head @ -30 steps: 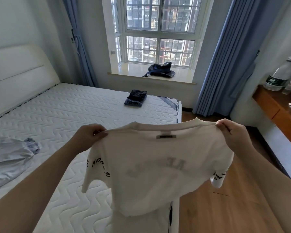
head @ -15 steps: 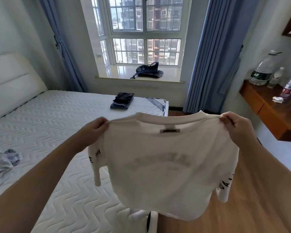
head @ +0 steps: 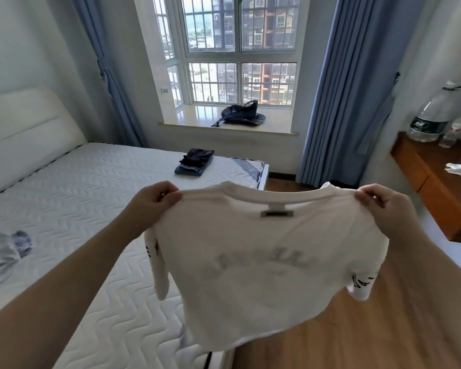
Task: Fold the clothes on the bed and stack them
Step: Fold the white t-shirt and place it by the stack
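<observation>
White t-shirt point(head: 266, 267) held up in the air, spread flat between both hands, over the near right corner of the bed point(head: 96, 198) and partly over the wood floor point(head: 383, 328). Left hand point(head: 155, 202) pinches the left shoulder seam, fingers curled round the fabric edge. Right hand point(head: 381, 206) pinches the right shoulder the same way, thumb and fingers closed on the cloth. Collar runs taut between the two grips. Small dark label point(head: 276, 213) shows just under the collar. Faint arched lettering shows through mid-body; can't read it. Both short sleeves hang down with black print, left one over the mattress, right one over the floor. Hem hangs loose, lower edge slightly blurred.

On the bed: folded dark stack point(head: 194, 163) near the far right corner, a dark piece on top of a blue one. Pale grey garment point(head: 3, 254), unfolded and crumpled, at the left edge, well apart from the stack. Mattress is bare white quilting, headboard point(head: 24, 129) on the left.

Elsewhere: dark bag point(head: 244, 115) on the window sill point(head: 197, 121), blue curtains point(head: 341, 89) on either side. Wooden desk point(head: 437, 187) at the right wall with a large water bottle point(head: 431, 115), smaller bottles beside it, and a crumpled white scrap point(head: 457, 169).
</observation>
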`<move>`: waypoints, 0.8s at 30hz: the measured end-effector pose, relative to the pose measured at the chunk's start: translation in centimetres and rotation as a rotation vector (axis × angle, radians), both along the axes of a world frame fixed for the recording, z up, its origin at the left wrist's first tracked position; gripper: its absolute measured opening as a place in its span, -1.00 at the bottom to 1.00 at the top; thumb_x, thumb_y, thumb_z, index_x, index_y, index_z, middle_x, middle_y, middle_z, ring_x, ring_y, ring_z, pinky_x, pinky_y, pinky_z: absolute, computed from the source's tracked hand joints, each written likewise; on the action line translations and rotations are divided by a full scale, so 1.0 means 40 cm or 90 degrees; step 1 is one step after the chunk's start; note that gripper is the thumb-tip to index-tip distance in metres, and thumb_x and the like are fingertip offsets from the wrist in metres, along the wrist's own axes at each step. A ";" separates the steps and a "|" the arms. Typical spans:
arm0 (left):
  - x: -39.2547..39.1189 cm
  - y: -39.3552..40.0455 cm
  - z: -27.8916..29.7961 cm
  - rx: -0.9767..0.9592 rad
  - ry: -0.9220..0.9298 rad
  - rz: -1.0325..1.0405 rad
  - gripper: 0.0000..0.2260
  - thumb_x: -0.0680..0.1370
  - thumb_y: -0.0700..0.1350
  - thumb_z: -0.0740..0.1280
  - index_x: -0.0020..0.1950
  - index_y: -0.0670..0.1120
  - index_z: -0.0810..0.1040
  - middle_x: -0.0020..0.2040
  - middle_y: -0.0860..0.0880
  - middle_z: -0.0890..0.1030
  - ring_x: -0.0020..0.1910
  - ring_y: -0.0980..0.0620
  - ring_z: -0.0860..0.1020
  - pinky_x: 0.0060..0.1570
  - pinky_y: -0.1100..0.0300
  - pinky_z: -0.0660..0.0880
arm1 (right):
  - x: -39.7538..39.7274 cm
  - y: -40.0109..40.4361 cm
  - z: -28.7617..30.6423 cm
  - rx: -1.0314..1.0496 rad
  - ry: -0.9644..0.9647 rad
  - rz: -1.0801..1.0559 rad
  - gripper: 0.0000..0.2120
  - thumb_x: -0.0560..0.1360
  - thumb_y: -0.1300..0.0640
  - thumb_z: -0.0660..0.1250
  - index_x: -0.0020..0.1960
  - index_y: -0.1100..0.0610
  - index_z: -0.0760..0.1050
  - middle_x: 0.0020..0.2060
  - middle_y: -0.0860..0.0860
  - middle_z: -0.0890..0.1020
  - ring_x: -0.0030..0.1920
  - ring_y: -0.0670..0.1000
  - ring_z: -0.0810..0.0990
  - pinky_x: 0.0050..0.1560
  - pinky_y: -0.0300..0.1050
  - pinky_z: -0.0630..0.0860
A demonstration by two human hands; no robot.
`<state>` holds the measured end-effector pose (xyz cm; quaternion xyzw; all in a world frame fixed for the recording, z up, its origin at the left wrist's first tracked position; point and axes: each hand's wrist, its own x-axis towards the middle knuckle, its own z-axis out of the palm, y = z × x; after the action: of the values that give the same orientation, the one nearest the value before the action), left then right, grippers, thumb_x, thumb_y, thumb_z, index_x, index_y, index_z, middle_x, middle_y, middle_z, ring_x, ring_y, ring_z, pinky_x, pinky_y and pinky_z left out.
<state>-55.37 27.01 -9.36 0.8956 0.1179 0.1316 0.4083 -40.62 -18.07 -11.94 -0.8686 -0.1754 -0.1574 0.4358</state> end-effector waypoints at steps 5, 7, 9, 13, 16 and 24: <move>0.028 -0.009 -0.010 0.131 -0.210 0.090 -0.97 0.48 -0.14 0.47 -0.13 -0.08 0.70 -0.16 0.06 0.65 -0.18 0.21 0.55 -0.16 0.51 0.39 | 0.048 0.008 0.004 0.008 -0.028 0.013 -0.75 0.56 0.04 0.36 -0.16 -0.34 0.53 -0.23 -0.27 0.61 -0.23 -0.16 0.53 -0.23 -0.43 0.37; 0.034 0.004 -0.019 0.170 -0.263 0.114 -0.94 0.47 -0.17 0.48 -0.10 -0.14 0.71 -0.16 0.01 0.67 -0.15 0.22 0.57 -0.09 0.53 0.41 | 0.065 0.030 0.005 0.018 -0.038 0.021 -0.79 0.56 0.05 0.37 -0.15 -0.26 0.54 -0.23 -0.24 0.61 -0.23 -0.15 0.53 -0.24 -0.42 0.38; 0.047 0.021 -0.033 0.184 -0.275 0.152 -0.93 0.51 -0.17 0.44 -0.05 -0.13 0.70 -0.15 0.00 0.68 -0.17 0.16 0.58 -0.07 0.51 0.42 | 0.090 0.061 0.004 0.021 -0.043 0.026 -0.81 0.55 0.10 0.38 -0.17 -0.17 0.54 -0.25 -0.28 0.60 -0.25 -0.22 0.53 -0.23 -0.48 0.36; 0.085 0.062 -0.067 0.238 -0.239 0.205 -0.87 0.60 -0.19 0.26 0.08 -0.03 0.56 -0.27 0.00 0.60 -0.31 -0.04 0.54 -0.24 0.15 0.46 | 0.146 0.139 -0.016 0.014 -0.068 0.027 -0.81 0.57 0.17 0.35 -0.11 -0.12 0.55 -0.24 -0.20 0.63 -0.14 -0.27 0.55 -0.12 -0.52 0.37; 0.117 0.107 -0.074 0.289 -0.222 0.223 -0.86 0.64 -0.15 0.15 0.14 -0.04 0.47 -0.29 -0.01 0.53 -0.32 -0.09 0.51 -0.26 0.09 0.43 | 0.193 0.192 -0.022 0.003 -0.069 0.039 -0.81 0.58 0.25 0.31 -0.01 -0.04 0.57 -0.13 -0.19 0.63 -0.11 -0.24 0.55 -0.05 -0.52 0.38; 0.213 0.272 -0.011 0.354 -0.184 0.148 -0.84 0.60 -0.04 0.29 0.04 -0.12 0.50 -0.35 -0.01 0.48 -0.37 -0.06 0.49 -0.29 0.15 0.37 | 0.339 0.306 0.011 -0.069 -0.169 -0.014 -0.80 0.58 0.26 0.28 0.11 0.12 0.64 -0.03 0.00 0.69 -0.04 -0.03 0.59 -0.03 -0.35 0.40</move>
<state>-46.86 37.88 -9.81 0.9254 0.1197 0.3300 0.1429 -27.08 -5.82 -11.52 -0.8644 -0.2302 -0.2655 0.3595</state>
